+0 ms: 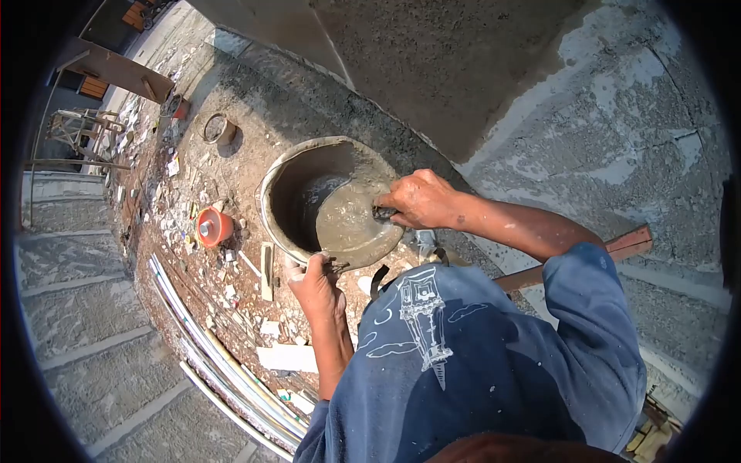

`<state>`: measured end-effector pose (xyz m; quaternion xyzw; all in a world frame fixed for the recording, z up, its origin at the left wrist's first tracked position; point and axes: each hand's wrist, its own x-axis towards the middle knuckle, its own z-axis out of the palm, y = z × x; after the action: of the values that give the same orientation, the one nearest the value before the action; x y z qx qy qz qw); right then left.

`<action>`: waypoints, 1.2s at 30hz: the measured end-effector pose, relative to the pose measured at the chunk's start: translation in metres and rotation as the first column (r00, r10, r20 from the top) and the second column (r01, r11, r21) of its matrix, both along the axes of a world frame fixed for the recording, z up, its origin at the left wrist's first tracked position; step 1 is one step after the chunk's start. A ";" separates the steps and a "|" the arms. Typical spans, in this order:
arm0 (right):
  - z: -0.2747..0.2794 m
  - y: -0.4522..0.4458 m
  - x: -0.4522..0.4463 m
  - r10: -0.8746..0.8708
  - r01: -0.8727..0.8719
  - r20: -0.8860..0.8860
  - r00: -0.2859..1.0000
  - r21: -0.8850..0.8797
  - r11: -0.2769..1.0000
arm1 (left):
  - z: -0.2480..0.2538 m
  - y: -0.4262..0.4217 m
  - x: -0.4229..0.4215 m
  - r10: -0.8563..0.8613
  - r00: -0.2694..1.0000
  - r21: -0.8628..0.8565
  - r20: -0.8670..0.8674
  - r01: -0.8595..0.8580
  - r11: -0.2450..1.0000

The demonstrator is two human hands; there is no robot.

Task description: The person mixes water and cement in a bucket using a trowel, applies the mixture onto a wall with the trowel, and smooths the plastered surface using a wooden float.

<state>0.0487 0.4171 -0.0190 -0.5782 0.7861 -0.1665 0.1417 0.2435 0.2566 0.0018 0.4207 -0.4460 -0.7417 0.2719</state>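
A large round bucket (272, 181) with a mortar-crusted rim is tilted in front of me, and wet grey mortar (347, 220) pools on its near right side. My left hand (316, 287) is closed on the bucket's near rim. Over the mortar, at the right of the bucket's mouth, my right hand (421, 199) is closed round a small dark thing (383, 211), perhaps a tool's handle. Whatever lies below it is hidden by the hand and the mortar.
An orange bucket (214, 227) and a smaller mortar-stained bucket (219, 130) stand on rubble-strewn ground. Long pipes (224, 351) lie at the lower left. A partly plastered wall (463, 69) rises beyond the bucket. A wooden beam (629, 242) sits behind my right arm.
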 end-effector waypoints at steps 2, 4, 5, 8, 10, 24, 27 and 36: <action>-0.021 -0.008 0.019 0.017 -0.018 0.100 0.995 0.009 1.000 | -0.003 0.002 0.010 0.041 0.998 0.003 0.049 -0.041 0.999; -0.031 -0.012 0.033 0.024 -0.015 0.204 0.979 -0.046 0.999 | -0.010 -0.001 0.027 0.071 0.984 0.000 0.166 -0.072 0.997; -0.038 -0.013 0.037 0.031 -0.012 0.262 0.965 -0.076 0.997 | -0.011 -0.001 0.034 0.081 0.975 0.014 0.205 -0.086 0.996; -0.054 -0.014 0.043 0.010 0.019 0.445 0.895 -0.061 0.998 | -0.029 -0.002 0.050 0.150 0.964 0.045 0.219 -0.163 0.986; -0.066 -0.011 0.034 -0.017 0.009 0.547 0.837 0.017 1.000 | -0.044 0.001 0.051 0.184 0.937 0.032 0.299 -0.202 0.979; -0.055 0.148 -0.234 -0.571 0.807 0.624 0.533 -0.171 0.565 | -0.121 0.024 0.006 0.181 0.896 0.100 0.406 -0.241 0.965; 0.008 0.126 -0.185 -0.536 0.618 0.334 0.775 -0.223 0.754 | -0.098 0.029 -0.030 0.196 0.928 0.116 0.316 -0.243 0.963; -0.023 0.048 -0.095 -0.101 0.116 -0.392 0.915 0.014 0.993 | -0.038 0.024 -0.066 -0.112 0.978 -0.026 0.178 0.118 0.993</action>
<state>-0.0467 0.4654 -0.0423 -0.5525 0.8323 -0.0411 -0.0164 0.1776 0.2810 -0.0361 0.4534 -0.5052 -0.7078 0.1955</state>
